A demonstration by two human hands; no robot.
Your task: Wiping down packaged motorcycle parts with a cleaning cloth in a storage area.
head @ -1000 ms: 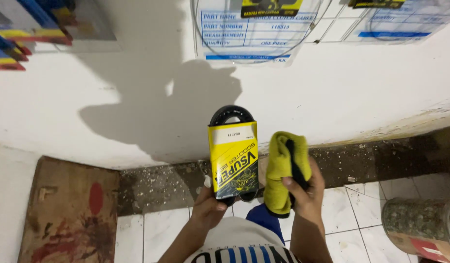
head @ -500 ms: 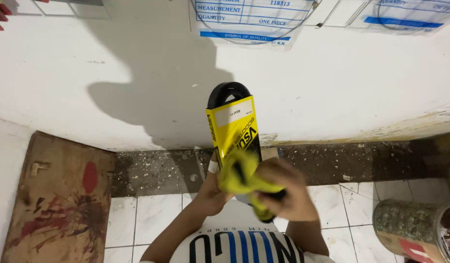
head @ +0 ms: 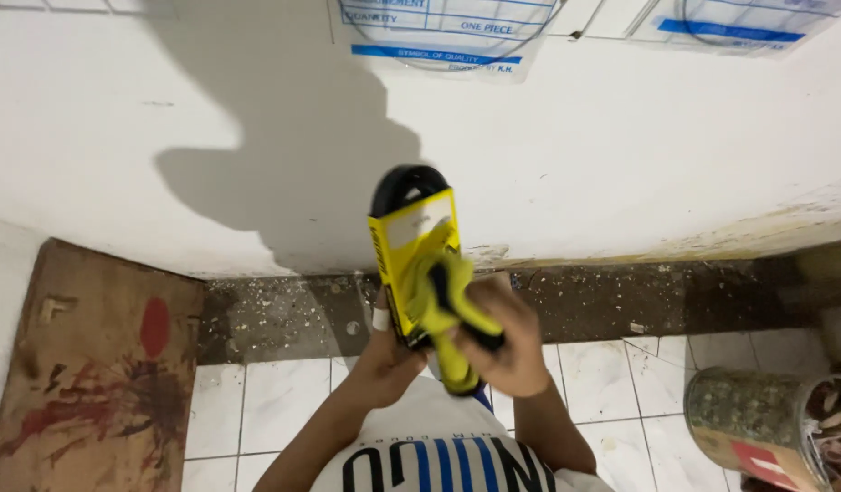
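My left hand (head: pixel 384 355) grips the lower end of a black rubber belt in a yellow cardboard sleeve (head: pixel 411 241), held upright in front of the white wall (head: pixel 165 137). My right hand (head: pixel 507 342) holds a yellow cloth (head: pixel 443 310) with a dark band and presses it against the front of the sleeve. The black loop of the belt sticks out above the sleeve's top. The lower part of the sleeve is hidden behind the cloth and my hands.
A worn wooden board (head: pixel 83 364) with red stains leans at the lower left. White floor tiles (head: pixel 275 405) meet a gritty dark strip along the wall base. A metal tin (head: pixel 767 428) holding odd bits stands at the lower right. Plastic-wrapped packages (head: pixel 439 36) hang on the wall above.
My right hand brought the yellow cloth from beside the sleeve onto its front. The belt and sleeve tilted slightly, and the view dropped a little lower down the wall.
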